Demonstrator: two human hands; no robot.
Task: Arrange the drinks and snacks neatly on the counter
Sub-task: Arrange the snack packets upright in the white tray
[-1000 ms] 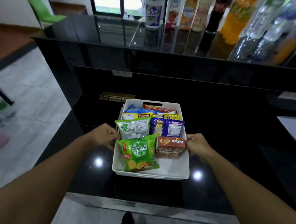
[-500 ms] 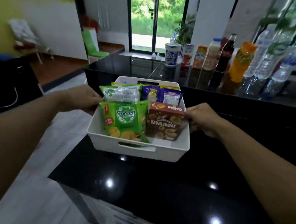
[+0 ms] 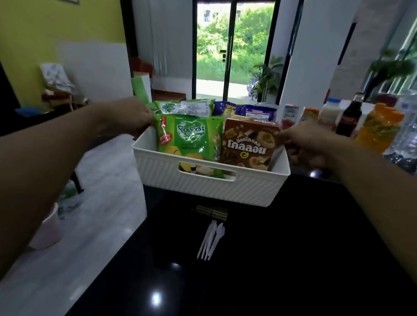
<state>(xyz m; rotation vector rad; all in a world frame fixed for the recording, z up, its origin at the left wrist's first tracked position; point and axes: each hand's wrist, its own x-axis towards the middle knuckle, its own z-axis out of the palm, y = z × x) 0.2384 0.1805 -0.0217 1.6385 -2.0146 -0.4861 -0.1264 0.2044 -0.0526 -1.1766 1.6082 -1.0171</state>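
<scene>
Nearest me, across the lower half of the frame, is the glossy black counter (image 3: 281, 272), with white plastic cutlery (image 3: 211, 238) lying on it at centre. Above that, in the middle of the frame, is the white basket (image 3: 208, 184). It seems to be in the air rather than resting on anything. My left hand (image 3: 134, 119) grasps its left rim with the fingers curled over the edge, and my right hand (image 3: 303, 144) clasps its right wall. The short end with the handle slot faces me, so the long axis runs away from me, toward the glass door at top centre. The green snack bag (image 3: 189, 137) and the brown biscuit box (image 3: 250, 143) stand upright against the near wall, and more packets are behind them. To do this well, I should carry it level so the packets stay upright. I should then set it down square to the counter edge, left of the drinks and short of touching them. At right of centre, beyond my right hand, the cola bottle (image 3: 350, 117) and the orange bottle (image 3: 377, 126) stand in a row with cartons and water bottles.
</scene>
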